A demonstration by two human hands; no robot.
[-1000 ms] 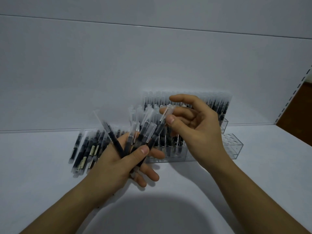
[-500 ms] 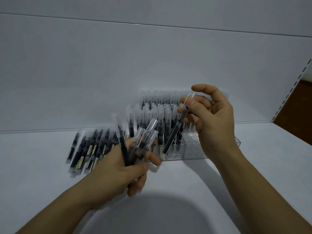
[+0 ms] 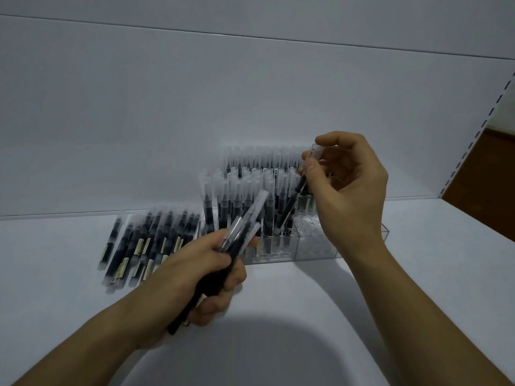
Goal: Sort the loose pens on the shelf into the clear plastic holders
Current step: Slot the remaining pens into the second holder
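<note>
The right hand [image 3: 351,196] pinches a tilted black, frosted-capped pen [image 3: 292,201] over the clear plastic holder [image 3: 315,246]. The left hand [image 3: 195,268] grips a bundle of spare pens [image 3: 245,227]. Next, I'd say, it needs a free hole.

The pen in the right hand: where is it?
Head view, right of centre: the right hand pinches the pen tilted, its lower end at the front holder.

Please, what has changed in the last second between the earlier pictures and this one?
The right hand drew one pen out of the bundle in the left hand, carried it right and lowered its tip towards the clear holder. The left hand still grips its bundle. The loose pens stayed.
</note>
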